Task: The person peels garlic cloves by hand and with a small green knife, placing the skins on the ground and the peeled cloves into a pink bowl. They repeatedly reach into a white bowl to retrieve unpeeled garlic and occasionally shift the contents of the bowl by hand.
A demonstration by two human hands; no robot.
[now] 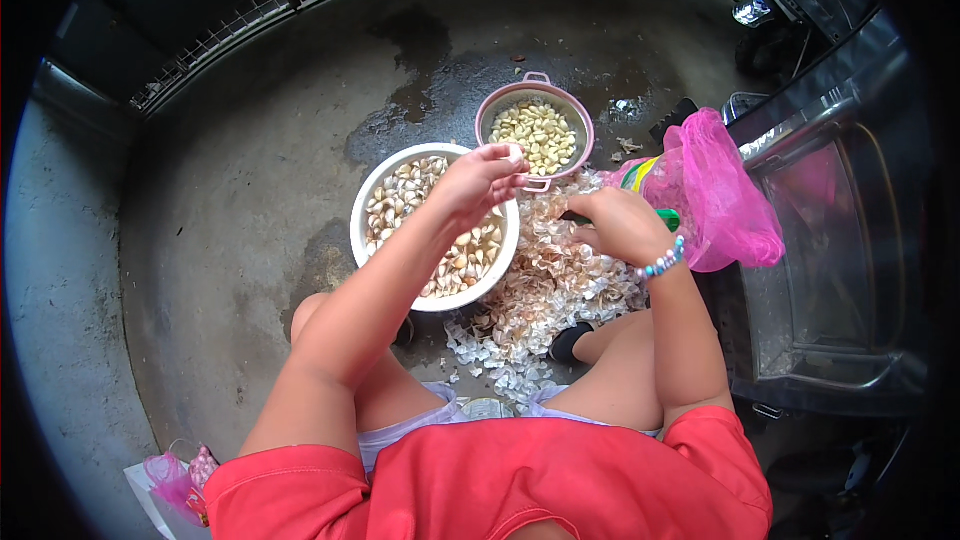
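Observation:
My left hand [476,185] is closed in a pinch on a pale garlic clove [515,153], above the gap between the two vessels. Over the heap of garlic skins, my right hand [624,227] is wrapped round a green-handled knife [668,219]. Its handle end shows behind the hand and a short dark part sticks out in front; the rest is hidden by the fingers. Under my left forearm stands a white basin [361,232] of unpeeled cloves [402,194]. Beyond my hands, a pink colander [484,105] holds peeled cloves [537,130].
Papery garlic skins [530,315] are heaped on the concrete floor between my legs. A pink mesh bag [735,205] stands right of my right hand, beside a large dark panelled object [830,240]. Wet patches [395,125] mark the floor. Another pink mesh bag [172,485] lies at lower left.

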